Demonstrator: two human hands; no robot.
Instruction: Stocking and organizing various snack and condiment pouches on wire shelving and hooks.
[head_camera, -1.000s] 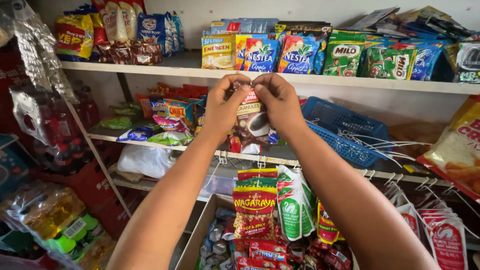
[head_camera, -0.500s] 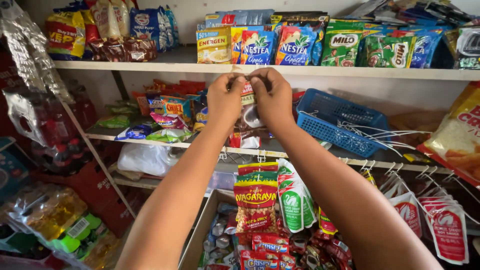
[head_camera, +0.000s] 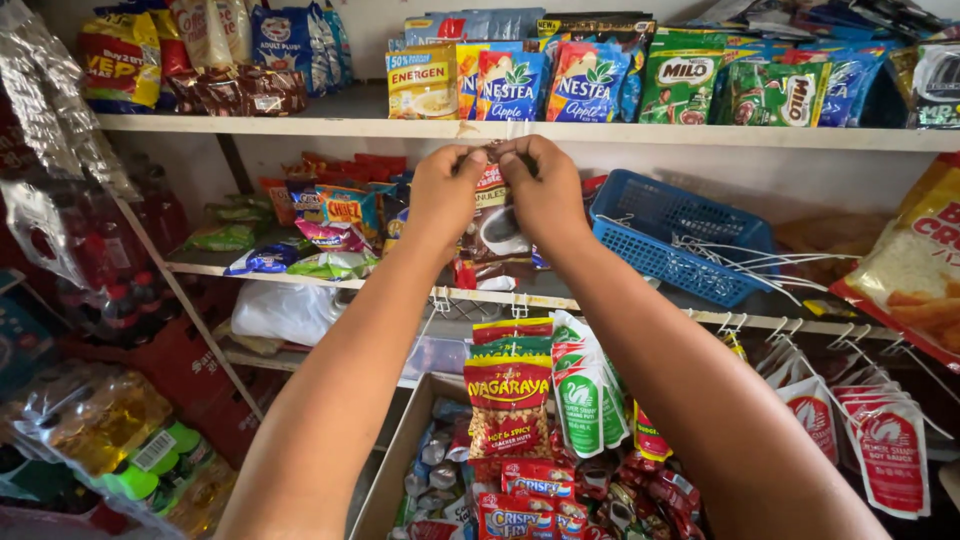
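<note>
Coffee sachets in one hanging strip, brown with a picture of a white cup, are held up at the front edge of the upper shelf. Both hands pinch the top of this strip: the left hand has its grip closed on the left corner, and the right hand has its grip closed on the right corner, the fingertips of both nearly touching each other. The strip hangs down between the two wrists, in front of the middle shelf. Just to the right of it stands a blue plastic basket. Below the arms hang a red and green nut packet and a white and green pouch.
</note>
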